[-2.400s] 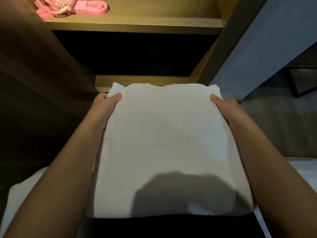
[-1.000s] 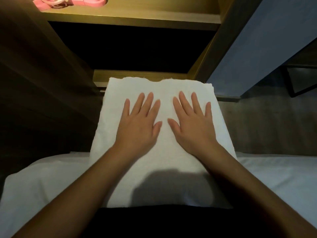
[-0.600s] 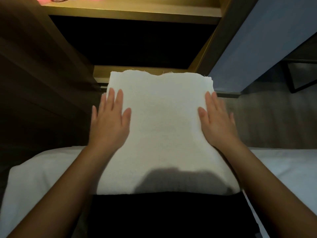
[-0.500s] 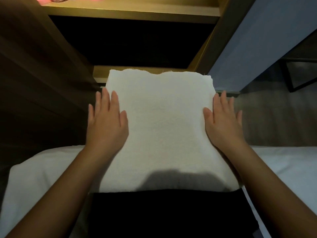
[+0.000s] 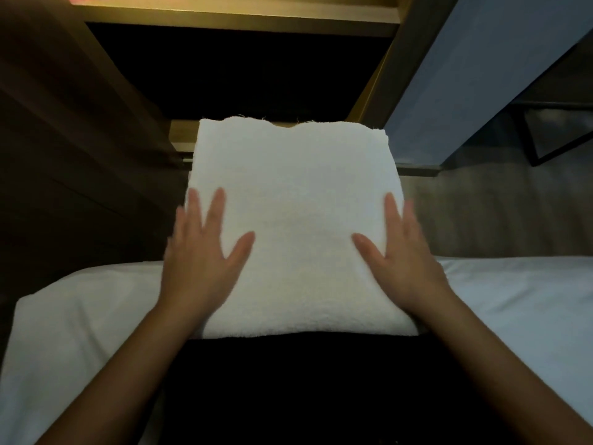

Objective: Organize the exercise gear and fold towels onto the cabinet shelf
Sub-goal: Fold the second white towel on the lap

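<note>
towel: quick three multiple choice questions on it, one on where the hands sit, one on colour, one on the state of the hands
1. Where on the towel do the left hand and right hand lie?
A) side by side in its middle
B) one near each side edge
C) both on its far edge

2. What colour is the towel?
A) pink
B) black
C) white

3. How are the hands?
A) flat, fingers straight
B) closed in fists
C) pinching the corners

Answers: 1 B, a wide bare stretch of towel lies between them; 2 C, it is plain white all over; 3 A, the palms lie flat with the fingers spread.
</note>
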A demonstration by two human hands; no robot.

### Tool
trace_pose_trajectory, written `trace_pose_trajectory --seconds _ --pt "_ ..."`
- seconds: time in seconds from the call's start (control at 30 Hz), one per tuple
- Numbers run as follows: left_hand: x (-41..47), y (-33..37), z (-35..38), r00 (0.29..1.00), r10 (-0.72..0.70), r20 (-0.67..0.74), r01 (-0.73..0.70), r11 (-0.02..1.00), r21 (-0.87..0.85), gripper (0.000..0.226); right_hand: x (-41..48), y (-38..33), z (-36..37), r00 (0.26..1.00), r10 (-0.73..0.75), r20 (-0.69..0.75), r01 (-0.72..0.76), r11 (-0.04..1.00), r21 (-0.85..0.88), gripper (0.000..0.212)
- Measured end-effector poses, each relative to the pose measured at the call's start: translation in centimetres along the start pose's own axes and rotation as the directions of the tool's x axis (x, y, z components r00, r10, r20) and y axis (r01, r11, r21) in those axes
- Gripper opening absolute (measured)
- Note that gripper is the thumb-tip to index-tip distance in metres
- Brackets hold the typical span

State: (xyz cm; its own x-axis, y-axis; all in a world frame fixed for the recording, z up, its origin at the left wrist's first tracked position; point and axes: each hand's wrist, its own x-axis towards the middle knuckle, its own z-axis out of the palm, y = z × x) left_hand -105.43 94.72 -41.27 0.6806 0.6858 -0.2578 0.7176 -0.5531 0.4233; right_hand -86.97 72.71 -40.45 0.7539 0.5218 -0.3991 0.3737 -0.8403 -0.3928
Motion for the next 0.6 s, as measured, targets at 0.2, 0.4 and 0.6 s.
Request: trace_pose_trajectory --seconds 0.2,0.4,0.6 --pt "0.2 -2.7 -1.1 0.938 -0.346 0.013 0.324 0.864 -0.384 0.064 0.1 1.2 -1.0 0.987 0.086 -0.137 -0.054 0.974 0.219 0.074" --pt "2.8 -1.8 -1.5 0.932 -0.339 -0.130 0.243 0.850 -0.468 0.043 3.2 0.2 -1.4 0.964 0.075 -0.254 0.006 0.953 0.303 0.053" --pt "5.0 0.7 -3.9 0.947 -0.222 -0.231 0.200 0.973 -0.117 0.052 5.2 -2.5 -3.6 0.964 0.074 -0.254 -0.080 0.997 -0.014 0.058"
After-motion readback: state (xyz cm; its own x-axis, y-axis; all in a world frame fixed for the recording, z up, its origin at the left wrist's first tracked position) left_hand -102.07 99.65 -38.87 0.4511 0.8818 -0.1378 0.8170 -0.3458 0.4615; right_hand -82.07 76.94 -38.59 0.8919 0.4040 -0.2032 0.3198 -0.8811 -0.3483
